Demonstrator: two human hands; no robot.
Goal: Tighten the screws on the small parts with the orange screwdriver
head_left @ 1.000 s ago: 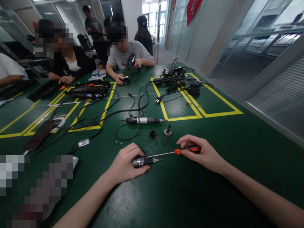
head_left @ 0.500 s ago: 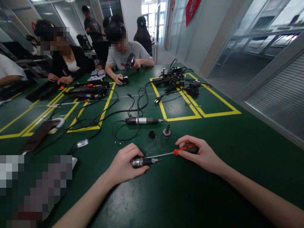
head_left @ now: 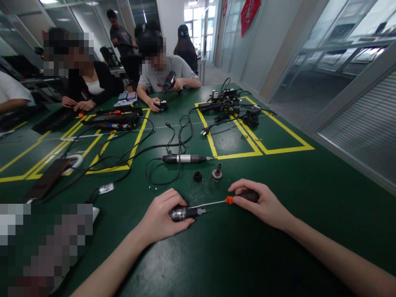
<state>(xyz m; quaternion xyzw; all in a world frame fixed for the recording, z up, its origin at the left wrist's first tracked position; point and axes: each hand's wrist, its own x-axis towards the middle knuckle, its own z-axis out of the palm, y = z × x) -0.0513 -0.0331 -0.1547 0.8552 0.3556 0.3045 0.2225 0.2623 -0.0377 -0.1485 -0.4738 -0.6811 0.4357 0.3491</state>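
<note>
Screwdriver (head_left: 229, 200) is gripped in the right hand (head_left: 259, 202), its shaft pointing at the dark tool (head_left: 181, 213) the left hand (head_left: 163, 212) clasps. Just beyond, between the hands, sit a black cap (head_left: 197, 176) and a metal part (head_left: 217, 174); past them lies a second tool (head_left: 186, 159), crossed by a cord (head_left: 161, 184). A dark slab (head_left: 48, 179) lies left of the left hand.

Only legible print: a red "W" (head_left: 159, 86) on the light grey T-shirt (head_left: 182, 66), upper middle of frame; letters after it too unclear to read. White cable tag (head_left: 106, 189), left of centre, has dark marks, too blurred to make out. Red banner (head_left: 249, 17), top right of centre, carries darker figures, can't read those either.
</note>
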